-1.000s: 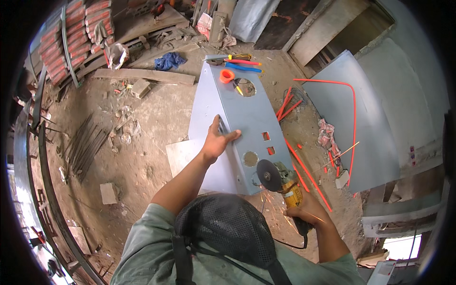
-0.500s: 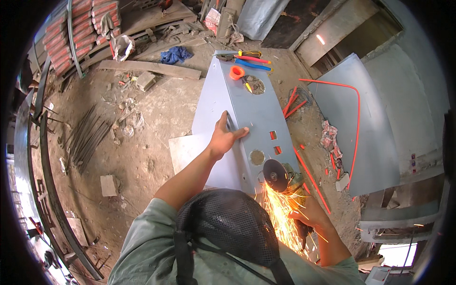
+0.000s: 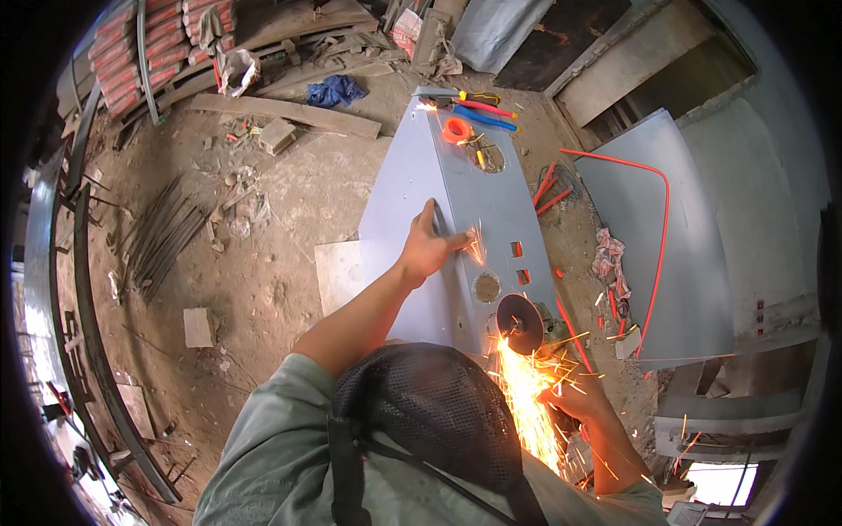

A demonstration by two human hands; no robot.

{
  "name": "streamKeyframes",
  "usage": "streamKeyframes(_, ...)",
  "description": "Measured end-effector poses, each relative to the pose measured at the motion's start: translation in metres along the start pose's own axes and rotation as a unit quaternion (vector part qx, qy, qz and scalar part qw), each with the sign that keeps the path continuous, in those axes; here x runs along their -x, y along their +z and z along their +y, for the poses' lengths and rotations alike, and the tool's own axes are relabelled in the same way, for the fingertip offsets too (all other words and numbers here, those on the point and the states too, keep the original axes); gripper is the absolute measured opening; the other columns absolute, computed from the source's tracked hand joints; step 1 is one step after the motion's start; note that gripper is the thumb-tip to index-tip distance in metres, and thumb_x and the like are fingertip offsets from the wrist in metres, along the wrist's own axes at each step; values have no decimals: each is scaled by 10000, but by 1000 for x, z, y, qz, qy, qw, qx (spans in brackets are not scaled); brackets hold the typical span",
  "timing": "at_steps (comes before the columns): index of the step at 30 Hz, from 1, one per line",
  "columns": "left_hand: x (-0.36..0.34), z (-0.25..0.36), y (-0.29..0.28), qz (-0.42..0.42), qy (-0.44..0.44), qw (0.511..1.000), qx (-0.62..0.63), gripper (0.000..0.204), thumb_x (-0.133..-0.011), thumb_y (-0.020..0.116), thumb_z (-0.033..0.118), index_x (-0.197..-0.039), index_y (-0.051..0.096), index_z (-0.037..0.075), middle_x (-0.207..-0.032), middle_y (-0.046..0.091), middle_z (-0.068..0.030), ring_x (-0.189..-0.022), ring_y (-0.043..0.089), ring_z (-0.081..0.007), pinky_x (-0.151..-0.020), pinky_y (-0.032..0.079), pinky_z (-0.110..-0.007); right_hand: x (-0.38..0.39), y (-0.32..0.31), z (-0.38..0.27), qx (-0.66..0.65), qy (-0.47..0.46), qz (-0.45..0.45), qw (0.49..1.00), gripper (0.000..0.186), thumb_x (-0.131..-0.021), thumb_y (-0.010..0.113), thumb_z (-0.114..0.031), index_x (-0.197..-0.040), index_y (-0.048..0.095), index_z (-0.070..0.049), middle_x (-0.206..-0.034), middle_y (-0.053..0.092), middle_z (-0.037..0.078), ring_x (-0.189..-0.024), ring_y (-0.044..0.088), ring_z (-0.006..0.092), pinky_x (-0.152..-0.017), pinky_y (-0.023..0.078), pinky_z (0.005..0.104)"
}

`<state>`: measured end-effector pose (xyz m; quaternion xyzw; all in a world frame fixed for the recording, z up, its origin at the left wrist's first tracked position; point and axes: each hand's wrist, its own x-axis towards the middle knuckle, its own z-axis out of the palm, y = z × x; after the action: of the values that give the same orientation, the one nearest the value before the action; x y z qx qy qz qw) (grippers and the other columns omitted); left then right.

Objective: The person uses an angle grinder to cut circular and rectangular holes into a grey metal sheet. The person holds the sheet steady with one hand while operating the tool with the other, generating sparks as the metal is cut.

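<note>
A grey-blue sheet-metal box (image 3: 474,210) with round and square cutouts lies in front of me. My left hand (image 3: 427,252) rests on its long edge, thumb and forefinger spread apart. Closed around an angle grinder, my right hand (image 3: 574,396) is at the box's near right end, partly veiled by sparks. The grinder's dark cutting disc (image 3: 519,324) is at the near end of the top face; the exact contact is hidden. Bright sparks (image 3: 526,394) stream down toward me. An orange ring-shaped roll (image 3: 457,130) and tools with blue (image 3: 487,118) and red-yellow handles lie at the far end.
Red tubing (image 3: 664,210) curves over a grey sheet (image 3: 667,245) at right. Thin rods (image 3: 162,237), a concrete block (image 3: 200,327) and rubble lie on the dirt floor at left. A plank (image 3: 289,114), blue cloth (image 3: 336,90) and stacked red-brown bundles (image 3: 167,39) are farther back.
The box and both hands appear slightly farther right as the view shifts. Sparks now also show beside my left hand and at the box's far end. My hold on the grinder stays the same.
</note>
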<state>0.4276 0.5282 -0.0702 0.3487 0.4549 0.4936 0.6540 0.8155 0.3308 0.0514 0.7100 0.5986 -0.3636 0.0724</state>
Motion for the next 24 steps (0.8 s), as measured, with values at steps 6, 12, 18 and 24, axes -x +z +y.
streamKeyframes(6,2,2,1,22,11,999,-47,1325,-855,954,372,-1759,115,-111,-1751,280,-302,-1605,420,-382,-1267,461,-458,-8,6,42,-417,-27,-136,898,674,-792,907,-76,-1393,608,-24,-1208,725,106,-997,711,261,-842,610,445)
streamKeyframes(12,-5,-6,-1,6,1,1000,-23,1349,-846,960,415,-1765,115,-93,-1746,278,-305,-1625,379,-405,-1294,431,-468,20,-7,-35,-280,-27,-24,959,715,-796,893,-63,-1441,590,-7,-1245,713,115,-1066,693,235,-875,607,437)
streamKeyframes(18,-6,-7,-2,10,1,998,-59,1353,-849,954,421,-1763,100,-96,-1703,329,-306,-1576,418,-408,-1272,445,-466,29,-19,-63,-98,-74,16,992,818,-781,907,-77,-1520,563,-11,-1295,720,134,-1119,707,236,-939,599,426)
streamKeyframes(24,-2,-5,2,47,39,995,-79,1294,-896,937,277,-1729,57,-177,-1572,574,-304,-1404,637,-336,-1195,504,-423,22,-14,-43,-94,1,19,995,893,-779,888,-66,-1597,530,-37,-1286,753,183,-1148,729,278,-998,582,424)
